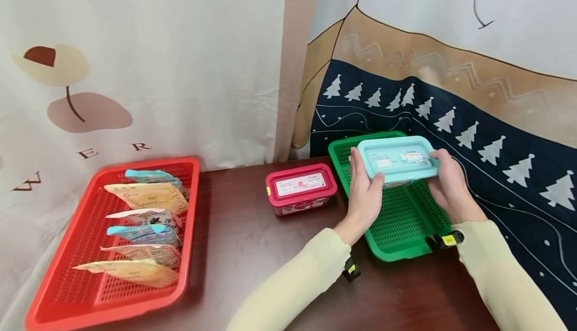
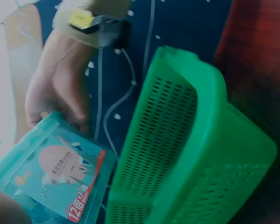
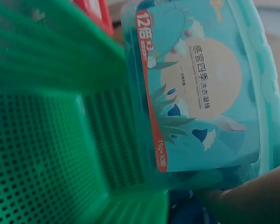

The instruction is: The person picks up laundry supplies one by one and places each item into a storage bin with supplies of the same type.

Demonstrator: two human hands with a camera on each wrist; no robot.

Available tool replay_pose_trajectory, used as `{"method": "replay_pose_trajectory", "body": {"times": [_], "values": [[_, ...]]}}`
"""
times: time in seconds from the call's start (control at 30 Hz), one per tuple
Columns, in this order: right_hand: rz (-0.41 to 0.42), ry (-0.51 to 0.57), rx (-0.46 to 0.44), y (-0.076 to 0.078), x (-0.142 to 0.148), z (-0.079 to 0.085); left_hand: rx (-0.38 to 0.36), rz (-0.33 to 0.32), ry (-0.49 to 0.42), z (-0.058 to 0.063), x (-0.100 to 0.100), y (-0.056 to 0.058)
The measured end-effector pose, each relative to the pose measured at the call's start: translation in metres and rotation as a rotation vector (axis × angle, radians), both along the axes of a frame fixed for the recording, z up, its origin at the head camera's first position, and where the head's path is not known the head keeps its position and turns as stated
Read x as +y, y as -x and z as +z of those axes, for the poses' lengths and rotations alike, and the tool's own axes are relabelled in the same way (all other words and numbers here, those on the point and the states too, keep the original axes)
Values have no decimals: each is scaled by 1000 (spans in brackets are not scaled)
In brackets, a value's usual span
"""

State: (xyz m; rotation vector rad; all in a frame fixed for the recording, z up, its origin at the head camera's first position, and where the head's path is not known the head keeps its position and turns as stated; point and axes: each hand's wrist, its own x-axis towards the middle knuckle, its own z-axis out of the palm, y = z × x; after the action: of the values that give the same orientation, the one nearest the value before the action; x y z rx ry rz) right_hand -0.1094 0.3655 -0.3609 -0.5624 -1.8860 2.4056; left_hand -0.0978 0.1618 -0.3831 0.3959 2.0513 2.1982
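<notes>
A turquoise lidded laundry pod box (image 1: 396,158) is held between both hands above the green basket (image 1: 396,226), with its lid facing up. My left hand (image 1: 362,196) grips its left end, the thumb near the front corner. The right hand (image 1: 451,186) holds the opposite end. In the right wrist view the printed front of the box (image 3: 200,84) shows beside the basket's slotted inside. Seen from the left wrist, the box (image 2: 60,172) is apart from the basket wall (image 2: 200,154). No other items show in the visible part of the basket.
A crimson lidded box (image 1: 301,187) stands on the brown table (image 1: 243,251), just left of the green basket. At the far left, a red basket (image 1: 191,251) holds several upright packets (image 1: 149,198). Printed curtains (image 1: 216,70) hang behind and to the right.
</notes>
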Motion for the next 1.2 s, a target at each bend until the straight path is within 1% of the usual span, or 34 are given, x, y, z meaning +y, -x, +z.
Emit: {"method": "replay_pose_trajectory", "body": {"times": [0.1,0.2,0.33,0.5,0.63,0.77,0.9,1.0,1.07,1.13,1.2], "values": [[-28,79,-26,14,9,-8,-22,17,27,-6,9,9],[-58,116,-56,25,16,-19,-76,20,51,-11,16,18],[-108,121,-85,36,20,-35,-171,29,80,-20,24,31],[-169,120,-135,49,17,-52,-257,67,109,-29,28,45],[-191,104,-160,58,15,-60,-271,75,98,-35,28,53],[-151,41,-159,65,16,-64,-287,63,74,-39,29,58],[-133,15,-162,69,20,-69,-351,52,88,-41,33,60],[-163,5,-162,72,24,-78,-401,40,96,-44,37,62],[-160,-22,-168,73,28,-84,-435,34,91,-47,38,64],[-172,-39,-188,75,30,-90,-466,28,85,-49,38,67],[-156,-83,-218,76,31,-93,-493,27,80,-50,38,71]]}}
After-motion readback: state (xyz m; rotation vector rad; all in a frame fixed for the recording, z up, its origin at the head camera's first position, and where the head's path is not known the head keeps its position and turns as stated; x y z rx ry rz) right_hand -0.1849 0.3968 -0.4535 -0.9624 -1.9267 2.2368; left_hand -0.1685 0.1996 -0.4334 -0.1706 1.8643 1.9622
